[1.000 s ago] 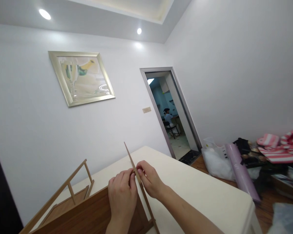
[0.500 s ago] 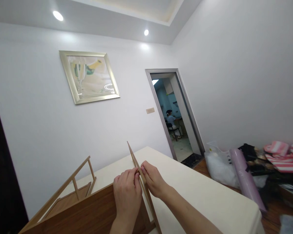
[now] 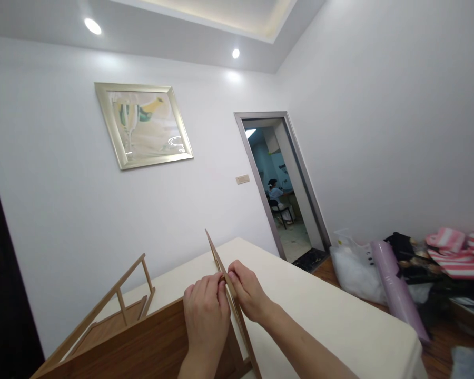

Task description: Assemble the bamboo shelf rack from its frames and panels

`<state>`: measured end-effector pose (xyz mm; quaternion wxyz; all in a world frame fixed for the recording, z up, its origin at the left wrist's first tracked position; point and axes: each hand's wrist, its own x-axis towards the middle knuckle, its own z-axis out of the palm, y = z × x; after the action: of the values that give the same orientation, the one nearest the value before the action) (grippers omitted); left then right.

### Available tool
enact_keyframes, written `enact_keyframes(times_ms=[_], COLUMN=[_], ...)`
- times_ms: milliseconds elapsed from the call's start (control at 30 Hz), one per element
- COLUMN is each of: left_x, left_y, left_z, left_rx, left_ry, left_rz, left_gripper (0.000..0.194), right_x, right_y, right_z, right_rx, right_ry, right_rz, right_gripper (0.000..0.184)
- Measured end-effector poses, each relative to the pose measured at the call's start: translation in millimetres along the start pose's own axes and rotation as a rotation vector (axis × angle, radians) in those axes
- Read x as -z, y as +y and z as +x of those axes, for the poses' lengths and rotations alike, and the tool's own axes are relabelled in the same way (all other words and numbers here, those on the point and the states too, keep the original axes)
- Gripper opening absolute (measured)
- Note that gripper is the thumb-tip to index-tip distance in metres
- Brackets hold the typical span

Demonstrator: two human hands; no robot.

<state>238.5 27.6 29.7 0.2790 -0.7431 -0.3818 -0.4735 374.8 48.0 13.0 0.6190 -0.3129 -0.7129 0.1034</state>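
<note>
A wooden rack or shelf piece with a broad brown board [image 3: 142,342] stands at the lower left, running up to my hands. My left hand [image 3: 206,308] is closed over the top edge of this board near its right end, fingers bent and thumb toward the joint. A narrow wooden side frame [image 3: 245,337] rises at the board's end, seen almost edge-on. My right hand [image 3: 248,292] pinches that frame from the right, thumb and fingers pressed against it close to my left fingertips. Whatever lies between the fingertips is hidden.
A wooden rail [image 3: 89,317] with short posts extends behind the board. Beneath is a white table [image 3: 312,310] by the wall. Plastic bags [image 3: 353,271], a purple roll [image 3: 398,295] and striped fabric [image 3: 458,258] lie at right. A person [image 3: 275,193] sits beyond the doorway.
Almost nothing differs. Both hands keep the same hold at the board and side frame, and the view shifts very slightly.
</note>
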Motion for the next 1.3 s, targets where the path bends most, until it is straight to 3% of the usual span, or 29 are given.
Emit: enact_keyframes(times_ms=[133,500,767,967,1300], left_x=[-1.2,-1.4,2.3,2.8,3.1], left_y=[0.5,2.5,1.4,2.9,2.4], left_z=[-0.9,-1.1,-0.2,0.0,-0.4], left_rx=[0.009,0.029,0.001,0.015,0.021], left_ry=[0.013,0.01,-0.024,-0.031,-0.033], left_rz=[-0.005,-0.005,-0.005,0.005,0.006], left_gripper=[0.02,0.019,0.022,0.023,0.022], right_x=[-1.1,-8.2,-0.3,-2.9,-2.8], right_y=[-0.7,0.8,-0.3,-3.0,-4.4], right_z=[1.3,2.5,1.9,3.9,4.5], right_rx=[0.018,-0.107,-0.034,-0.081,-0.123], right_ry=[-0.01,-0.028,-0.018,-0.021,-0.06], right_rz=[-0.029,-0.006,0.067,0.106,0.013], right_gripper=[0.028,0.031,0.026,0.029,0.035])
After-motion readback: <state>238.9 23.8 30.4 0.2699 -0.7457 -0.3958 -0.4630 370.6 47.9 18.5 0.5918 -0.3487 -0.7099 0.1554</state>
